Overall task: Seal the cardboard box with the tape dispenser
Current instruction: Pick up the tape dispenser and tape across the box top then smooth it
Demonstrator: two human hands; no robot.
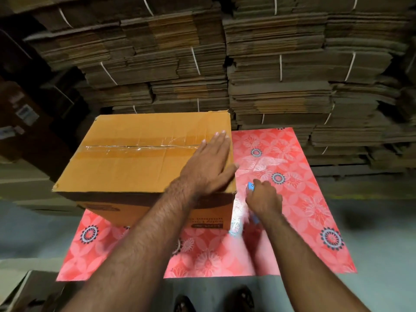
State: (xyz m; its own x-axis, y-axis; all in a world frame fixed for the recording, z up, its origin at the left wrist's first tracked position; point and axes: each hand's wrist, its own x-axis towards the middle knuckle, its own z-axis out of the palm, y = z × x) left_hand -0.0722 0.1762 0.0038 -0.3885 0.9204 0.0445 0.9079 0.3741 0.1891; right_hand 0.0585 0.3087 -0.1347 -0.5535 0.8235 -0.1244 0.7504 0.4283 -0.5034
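A brown cardboard box (135, 163) stands on a red flowered table top (292, 199), its flaps closed. A strip of clear tape (139, 148) runs along the top seam. My left hand (209, 165) lies flat with straight fingers on the right end of the box top, over the tape's end. To the right of the box, my right hand (264, 199) grips the blue tape dispenser (251, 186), low beside the box's right side. Only small blue parts of the dispenser show; the rest is hidden by my fingers and blurred.
Tall stacks of flattened cardboard (270, 75), tied with white straps, fill the background close behind the table. More boxes (24, 122) stand at the left. The floor (378, 233) is grey, and my feet show at the bottom edge.
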